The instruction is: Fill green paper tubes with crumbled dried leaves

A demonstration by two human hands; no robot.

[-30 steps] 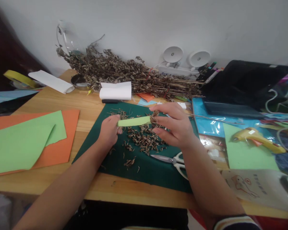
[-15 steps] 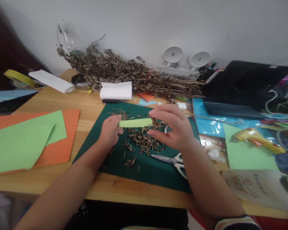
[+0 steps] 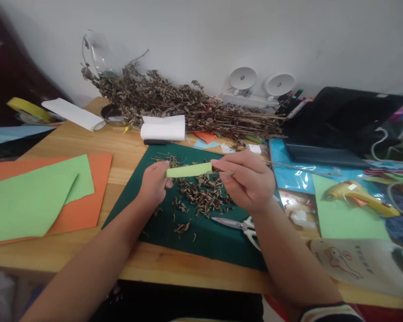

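My left hand (image 3: 155,181) is closed around the left end of a narrow light-green paper roll (image 3: 190,170), which lies level above the mat. At the roll's right end is my right hand (image 3: 248,179), fingers pinched together. Brownish bits of dried leaf show at its fingertips, partly hidden by the fingers. Below both hands, crumbled dried leaves (image 3: 204,197) are strewn over a dark green cutting mat (image 3: 218,246). White-handled scissors (image 3: 230,222) lie on the mat under my right wrist, blades pointing left.
Bundles of dried plant stems (image 3: 174,98) lie along the wall. A white paper roll (image 3: 163,128) is in front of them. Green paper (image 3: 27,201) rests on orange paper (image 3: 102,179) at left. On the right are a yellow glue gun (image 3: 359,197), a jar (image 3: 359,264) and a black tablet (image 3: 349,116).
My right hand's fingers, spread apart before, have closed into a pinch by the roll's right end. My left hand and the green roll stay almost where they were.
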